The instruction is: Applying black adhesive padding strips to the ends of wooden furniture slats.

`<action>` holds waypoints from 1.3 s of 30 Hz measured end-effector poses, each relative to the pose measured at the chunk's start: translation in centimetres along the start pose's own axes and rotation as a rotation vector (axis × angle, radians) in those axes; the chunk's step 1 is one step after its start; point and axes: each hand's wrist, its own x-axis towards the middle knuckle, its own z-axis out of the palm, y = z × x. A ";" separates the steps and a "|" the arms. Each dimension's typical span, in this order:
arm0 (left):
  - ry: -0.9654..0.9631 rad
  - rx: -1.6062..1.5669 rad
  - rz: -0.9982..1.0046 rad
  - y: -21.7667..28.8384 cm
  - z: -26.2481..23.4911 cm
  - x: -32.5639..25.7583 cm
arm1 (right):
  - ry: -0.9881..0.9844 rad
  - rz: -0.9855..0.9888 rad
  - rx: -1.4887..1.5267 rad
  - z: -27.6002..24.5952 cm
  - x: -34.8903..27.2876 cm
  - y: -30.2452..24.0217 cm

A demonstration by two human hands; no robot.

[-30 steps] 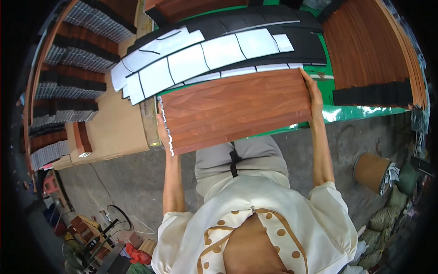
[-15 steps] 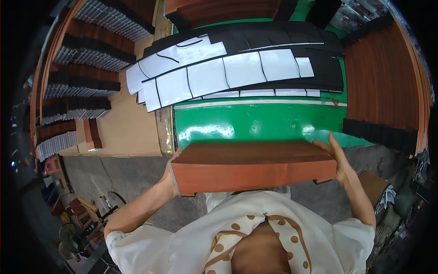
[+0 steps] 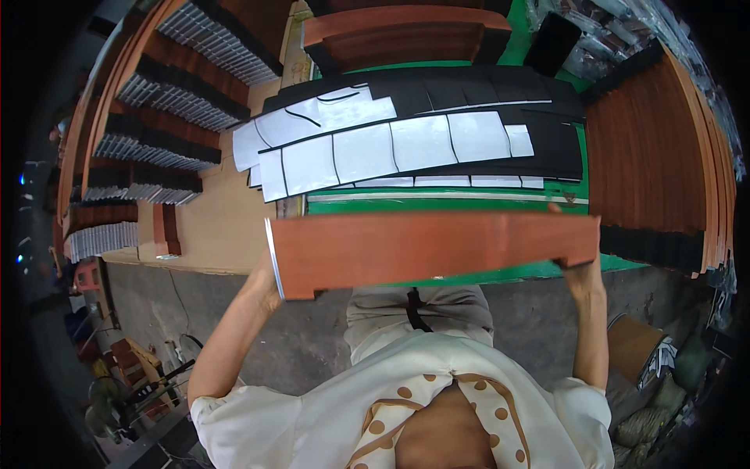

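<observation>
Between both hands I hold a long reddish-brown wood-grain board stack (image 3: pixel 430 246), raised over the front of the green table; cut-outs show along its lower edge. My left hand (image 3: pixel 268 283) grips its left end, where a pale edge strip runs; most of those fingers are hidden behind it. At the notched right end, my right hand (image 3: pixel 580 280) clasps it from below and behind, a fingertip showing over the top. Beyond it lie white sheets (image 3: pixel 391 148) with black strips, partly on black sheets (image 3: pixel 500 90).
Stacks of brown boards with black ends (image 3: pixel 168 94) stand on cardboard (image 3: pixel 219 227) at the left. A tall brown board stack (image 3: pixel 644 148) stands at the right. Another brown piece (image 3: pixel 406 39) is at the back of the green table (image 3: pixel 516 272). A brown bin (image 3: pixel 637 341) stands low right.
Both hands have lifted the board stack up and away from my body, turning it so its front face shows more. The view has shifted slightly.
</observation>
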 end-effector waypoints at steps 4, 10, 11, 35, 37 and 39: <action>0.019 0.133 0.366 6.0 0.6 0.6 | 0.031 -0.106 0.093 3.5 3.5 -6.1; 0.028 0.091 0.644 18.4 2.4 4.8 | -0.249 -0.225 -0.054 5.5 12.5 -15.9; -0.034 0.185 0.633 20.7 1.0 6.4 | -0.237 -0.239 -0.075 6.9 13.8 -17.2; 0.131 0.257 0.746 30.2 5.7 18.0 | -0.079 -0.228 -0.244 10.1 27.1 -23.6; 0.161 0.114 0.691 30.6 4.5 19.1 | -0.102 -0.167 -0.259 9.2 29.2 -24.1; 0.217 0.205 0.682 29.8 4.5 17.6 | -0.146 -0.069 -0.220 12.4 27.8 -23.9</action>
